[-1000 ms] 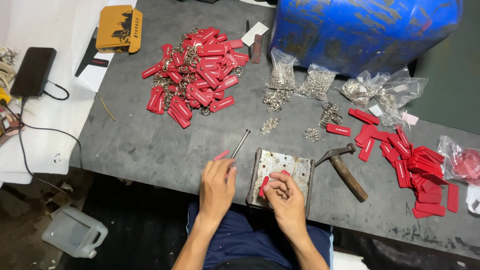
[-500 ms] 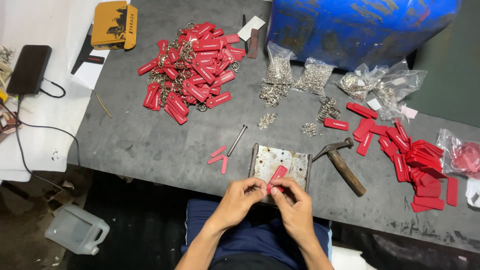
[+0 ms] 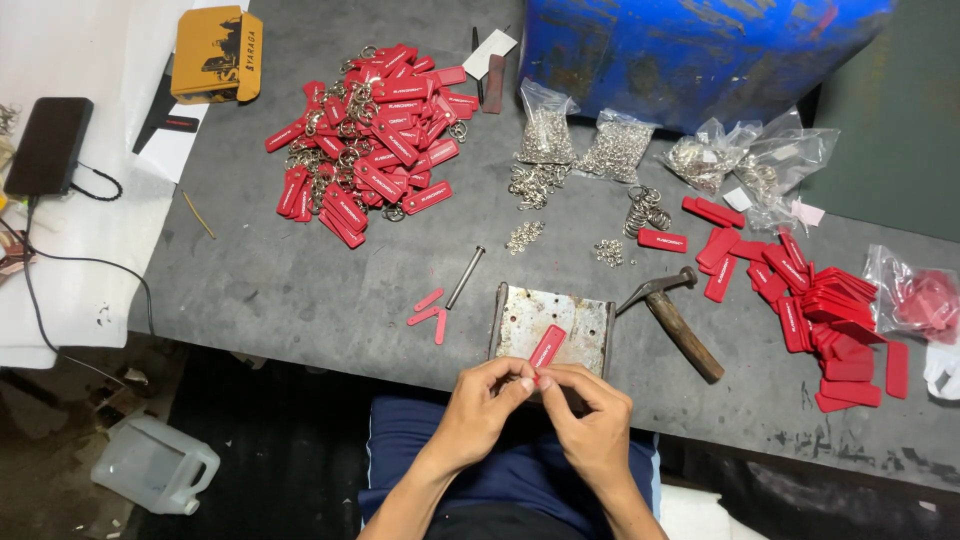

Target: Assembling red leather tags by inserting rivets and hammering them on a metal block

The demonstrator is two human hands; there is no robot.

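Both my hands meet at the near edge of the table, over a worn metal plate [image 3: 580, 322]. My left hand [image 3: 487, 398] and my right hand [image 3: 587, 414] pinch the lower end of a red rectangular tag [image 3: 547, 346] between fingertips; the tag tilts up over the plate. Whatever small part sits between the fingertips is hidden. A steel punch pin [image 3: 465, 277] and three small red strips [image 3: 431, 313] lie just left of the plate. A hammer [image 3: 672, 315] with a wooden handle rests to the plate's right.
A heap of red tags with key rings [image 3: 368, 140] lies at the far left, a stack of plain red tags [image 3: 820, 305] at the right. Bags of metal rings [image 3: 580, 145] sit before a blue drum [image 3: 690, 50]. A phone [image 3: 48, 145], yellow box [image 3: 215, 55] and plastic jug [image 3: 150, 465] lie left.
My left hand left the red strips beside the plate and joined my right hand. Both now hold the red tag, drawn back toward my body at the table's edge.
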